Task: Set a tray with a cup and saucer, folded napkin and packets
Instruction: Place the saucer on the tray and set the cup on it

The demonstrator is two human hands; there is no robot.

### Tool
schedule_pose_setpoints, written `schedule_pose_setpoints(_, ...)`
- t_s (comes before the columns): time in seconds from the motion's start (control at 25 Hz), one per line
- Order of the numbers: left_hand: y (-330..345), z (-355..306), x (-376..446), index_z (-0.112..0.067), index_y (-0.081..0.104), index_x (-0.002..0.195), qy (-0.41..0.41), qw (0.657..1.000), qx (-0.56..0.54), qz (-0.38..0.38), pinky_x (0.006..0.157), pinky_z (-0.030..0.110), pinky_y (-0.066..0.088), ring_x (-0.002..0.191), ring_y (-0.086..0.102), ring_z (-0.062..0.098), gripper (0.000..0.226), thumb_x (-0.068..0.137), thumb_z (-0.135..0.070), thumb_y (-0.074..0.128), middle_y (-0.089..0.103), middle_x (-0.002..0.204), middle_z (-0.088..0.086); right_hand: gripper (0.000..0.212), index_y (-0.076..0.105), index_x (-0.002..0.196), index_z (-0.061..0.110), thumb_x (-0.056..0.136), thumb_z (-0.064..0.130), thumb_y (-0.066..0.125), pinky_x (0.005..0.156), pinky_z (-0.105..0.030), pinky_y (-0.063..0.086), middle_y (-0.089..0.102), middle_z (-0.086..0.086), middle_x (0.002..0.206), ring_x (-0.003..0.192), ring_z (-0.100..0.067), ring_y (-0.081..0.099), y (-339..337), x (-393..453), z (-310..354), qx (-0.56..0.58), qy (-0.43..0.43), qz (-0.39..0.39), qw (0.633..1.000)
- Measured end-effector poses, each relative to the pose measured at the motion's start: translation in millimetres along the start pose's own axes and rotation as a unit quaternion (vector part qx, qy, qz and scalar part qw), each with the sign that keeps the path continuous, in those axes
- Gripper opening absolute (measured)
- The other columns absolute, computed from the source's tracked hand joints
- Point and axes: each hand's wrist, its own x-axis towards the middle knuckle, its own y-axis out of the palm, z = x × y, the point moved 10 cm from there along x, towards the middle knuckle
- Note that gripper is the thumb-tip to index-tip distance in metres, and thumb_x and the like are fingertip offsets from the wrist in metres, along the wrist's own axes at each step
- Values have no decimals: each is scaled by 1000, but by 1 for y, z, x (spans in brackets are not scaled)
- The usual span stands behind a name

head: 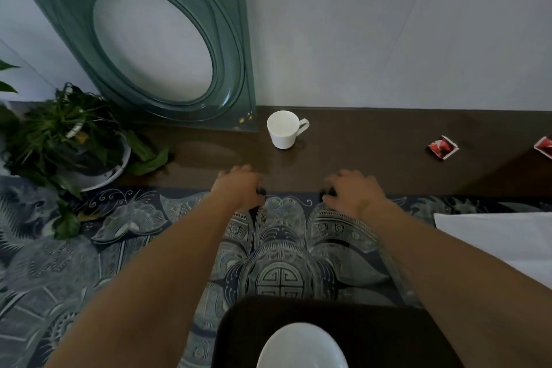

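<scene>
Dark brown wooden bench [373, 140], partly under a blue-grey patterned cloth [280, 248].
White ceramic cup [283, 128]: upright at the back by the wall, handle to the right.
Two red-and-white packets [443, 147] [544, 146]: far right, well apart from the cup.
White folded napkin [495, 236]: right edge, on the cloth.
Dark rectangular tray [239, 337]: near edge, carrying a white saucer [301, 346].
Left hand [239, 185], right hand [352, 191]: both palm down at the cloth's far edge, fingers loosely bent, grasping nothing.
Green potted plant [68, 134], teal glass panel [155, 39]: left rear.
</scene>
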Motion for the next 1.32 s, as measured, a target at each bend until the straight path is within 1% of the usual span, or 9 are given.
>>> schedule_pose_setpoints(0.24, -25, 19, 46, -25, 55, 128, -19, 999, 16, -28, 99, 51, 33, 122, 44, 32, 49, 84, -46, 57, 50, 127, 8, 52, 48, 135, 24, 91, 52, 49, 98, -50, 37, 50, -7, 133, 124, -31, 45, -30, 57, -7, -26, 3, -22, 999)
schedule_pose_setpoints(0.48, -52, 21, 78, -27, 33, 142, -30, 992, -36, -113, 102, 54, 34, 129, 41, 33, 80, 75, -55, 67, 47, 140, 10, 81, 12, 153, 24, 90, 49, 57, 104, -54, 34, 43, -11, 147, 134, -36, 38, -62, 101, -7, -5, 1, -81, 997)
schedule_pose_setpoints(0.56, -59, 21, 85, -29, 22, 146, -36, 988, -57, -135, 103, 57, 33, 131, 39, 35, 94, 71, -57, 71, 45, 142, 11, 82, 9, 153, 27, 90, 48, 58, 106, -55, 32, 42, -10, 147, 135, -36, 37, -67, 112, -4, -2, -11, -87, 996)
schedule_pose_setpoints(0.64, -66, 21, 90, -31, 20, 148, -42, 981, -106, -155, 104, 58, 33, 133, 37, 35, 100, 68, -58, 74, 43, 144, 10, 73, 16, 152, 29, 92, 45, 55, 105, -54, 32, 45, -9, 145, 133, -35, 39, -70, 120, 0, 8, -20, -97, 995)
schedule_pose_setpoints(0.72, -72, 20, 95, -31, 28, 144, -33, 972, -152, -176, 102, 57, 35, 130, 41, 33, 96, 66, -55, 77, 46, 141, 8, 54, 30, 146, 30, 96, 39, 49, 99, -49, 36, 51, -6, 138, 125, -33, 44, -75, 124, 5, 12, -34, -127, 991)
schedule_pose_setpoints(0.88, -76, 17, 101, -27, 39, 135, -28, 959, -211, -186, 100, 51, 40, 125, 40, 30, 85, 64, -46, 82, 50, 133, 6, 23, 51, 119, 23, 99, 31, 44, 80, -40, 33, 65, -5, 114, 107, -31, 51, -87, 124, 9, 27, -36, -194, 980)
schedule_pose_setpoints(1.04, -74, 11, 100, -21, 44, 129, -18, 952, -255, -169, 90, 36, 33, 124, 34, 28, 81, 61, -35, 86, 51, 128, 4, 16, 56, 108, 21, 100, 28, 44, 77, -39, 34, 67, -7, 97, 97, -29, 52, -90, 114, 11, 21, -35, -219, 975)
schedule_pose_setpoints(1.16, -73, 6, 89, -20, 46, 127, -11, 952, -262, -157, 88, 35, 33, 125, 32, 28, 79, 60, -30, 87, 53, 126, 3, 14, 56, 106, 22, 100, 28, 45, 80, -39, 35, 67, -5, 94, 96, -28, 52, -86, 99, 13, 18, -43, -215, 975)
schedule_pose_setpoints(1.32, -76, -1, 60, -20, 46, 128, -14, 954, -267, -138, 99, 44, 37, 129, 28, 30, 80, 60, -21, 86, 53, 125, 4, 15, 58, 107, 24, 99, 30, 47, 75, -37, 29, 66, -4, 92, 97, -28, 53, -84, 67, 20, 30, -43, -224, 973)
